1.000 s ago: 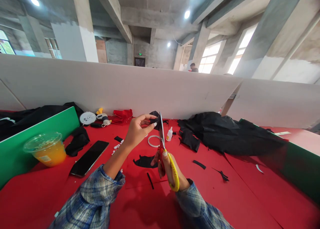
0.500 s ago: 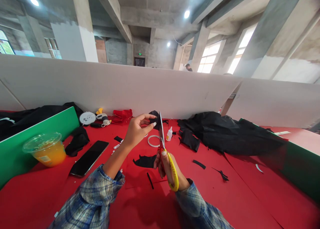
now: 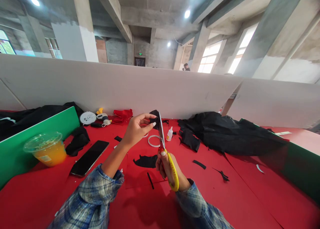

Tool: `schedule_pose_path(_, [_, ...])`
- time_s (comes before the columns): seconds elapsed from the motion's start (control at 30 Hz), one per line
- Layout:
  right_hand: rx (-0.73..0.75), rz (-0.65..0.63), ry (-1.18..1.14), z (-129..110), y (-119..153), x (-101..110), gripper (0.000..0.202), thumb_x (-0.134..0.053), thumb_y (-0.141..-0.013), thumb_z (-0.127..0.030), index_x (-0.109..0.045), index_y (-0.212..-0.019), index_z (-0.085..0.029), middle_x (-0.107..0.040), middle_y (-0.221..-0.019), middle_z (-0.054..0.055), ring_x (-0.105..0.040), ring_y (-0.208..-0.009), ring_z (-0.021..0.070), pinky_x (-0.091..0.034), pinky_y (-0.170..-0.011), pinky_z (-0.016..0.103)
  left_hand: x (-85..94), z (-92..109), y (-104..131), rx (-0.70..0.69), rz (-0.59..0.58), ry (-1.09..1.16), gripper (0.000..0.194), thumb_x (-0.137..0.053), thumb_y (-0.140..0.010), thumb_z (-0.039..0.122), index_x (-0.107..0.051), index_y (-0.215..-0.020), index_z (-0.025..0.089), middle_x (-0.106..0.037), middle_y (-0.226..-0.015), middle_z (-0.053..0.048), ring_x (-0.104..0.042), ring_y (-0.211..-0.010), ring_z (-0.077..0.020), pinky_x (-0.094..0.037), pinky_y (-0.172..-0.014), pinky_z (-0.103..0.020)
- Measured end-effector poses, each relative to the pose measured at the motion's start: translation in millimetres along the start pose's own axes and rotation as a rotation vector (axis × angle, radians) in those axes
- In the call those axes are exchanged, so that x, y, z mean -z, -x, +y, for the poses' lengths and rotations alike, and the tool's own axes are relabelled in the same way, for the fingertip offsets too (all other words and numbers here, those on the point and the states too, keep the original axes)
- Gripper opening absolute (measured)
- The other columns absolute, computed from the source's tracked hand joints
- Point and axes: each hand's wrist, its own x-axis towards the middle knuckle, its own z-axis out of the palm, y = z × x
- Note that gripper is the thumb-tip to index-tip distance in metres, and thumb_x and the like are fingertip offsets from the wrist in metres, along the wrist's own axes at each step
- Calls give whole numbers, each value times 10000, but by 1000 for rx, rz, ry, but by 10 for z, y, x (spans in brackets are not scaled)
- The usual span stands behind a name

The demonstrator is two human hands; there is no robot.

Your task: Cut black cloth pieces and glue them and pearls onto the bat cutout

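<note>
Between thumb and fingers, my left hand [image 3: 136, 129] pinches a small piece of black fabric [image 3: 155, 117] above the table. My right hand [image 3: 168, 167] grips scissors [image 3: 172, 174] with yellow and red handles, blades pointing up. The blades lie along the right edge of the fabric piece; how far they are apart is hard to make out. Below the hands, a torn-edged black scrap [image 3: 145, 161] and a thin black strip [image 3: 150, 180] rest on the red table surface [image 3: 140, 205].
A white ring [image 3: 153, 141] and a small glue bottle [image 3: 169, 134] stand beyond my hands. On the left are a phone [image 3: 90, 158] and a cup of orange drink [image 3: 47, 150]. Bunched black fabric [image 3: 225, 132] lies right, before a white partition [image 3: 150, 86]. Someone's head [image 3: 186, 67] shows behind it.
My hands, the fabric piece and the scissors have barely shifted. The person behind the partition has moved slightly to the left.
</note>
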Motion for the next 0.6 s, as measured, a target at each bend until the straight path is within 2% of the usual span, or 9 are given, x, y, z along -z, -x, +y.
schedule_pose_path(0.17, [-16,10,20,-38,2,8,677,-290,-762,-854,-421,-633,-203,-442,-448,-45,-331,-270,49,-202,-295,182,30,-29,-21,-48,-8,-2,257,-688,-723,222,-695,-973,159,-713,-904,-66,-659,-771,-155,-557,-658,-249])
schedule_pose_path(0.4, [-18,14,51,-47,1,7,691,-268,-750,-869,-409,-593,-211,-421,-417,-40,-325,-273,53,-192,-298,190,80,0,-17,-7,-29,-24,322,-693,-727,249,-681,-1037,162,-685,-829,-49,-632,-713,-142,-541,-634,-250])
schedule_pose_path(0.6, [1,1,73,-42,-1,20,688,-266,-768,-854,-411,-566,-213,-417,-398,-36,-328,-273,57,-188,-299,197,105,39,-18,-52,-36,-30,302,-689,-730,236,-668,-1022,164,-688,-1024,-80,-640,-750,-134,-541,-661,-255])
